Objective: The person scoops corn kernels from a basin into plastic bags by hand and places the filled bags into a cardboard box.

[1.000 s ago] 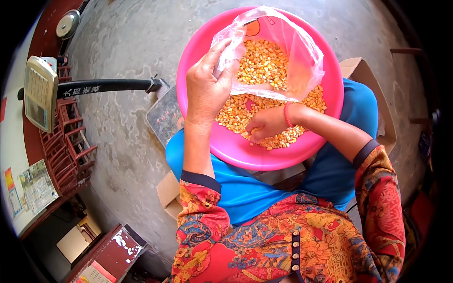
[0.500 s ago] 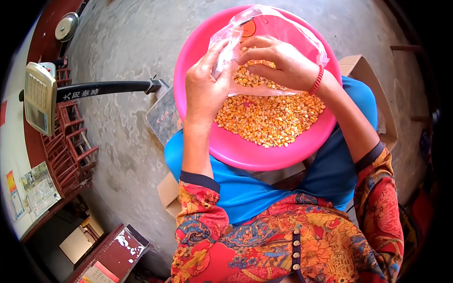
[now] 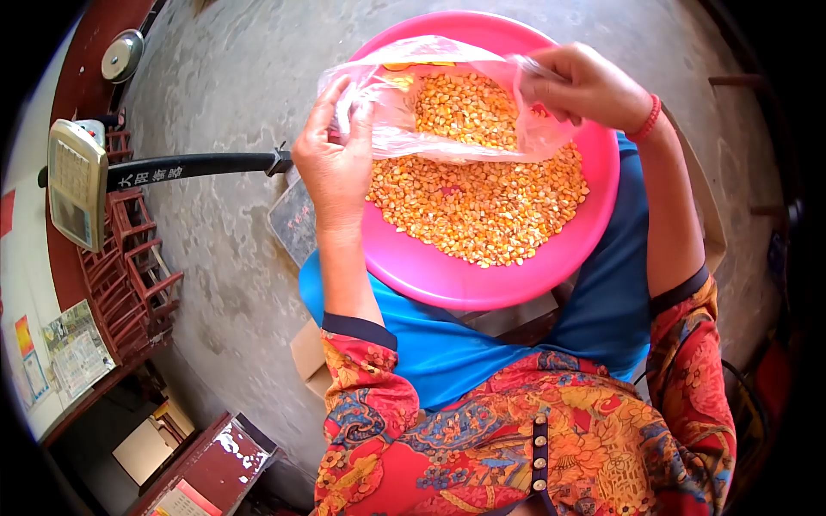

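Observation:
A pink basin rests over my lap with loose yellow corn kernels spread across its bottom. Above them a clear plastic bag is stretched wide at the mouth, and corn shows within its opening. My left hand grips the left side of the bag's rim between thumb and fingers. At the opposite side, my right hand, slightly blurred and wearing a red bracelet, is closed on the bag's rim.
A digital scale display on a black pole stands at the left, its platform beside the basin. Red wooden stools are stacked behind it. Cardboard shows at both sides of my legs. A red table is at lower left.
My right hand has risen from the corn, passed over the bag and taken its right edge. My left hand has shifted left, and the bag's mouth is now pulled out sideways.

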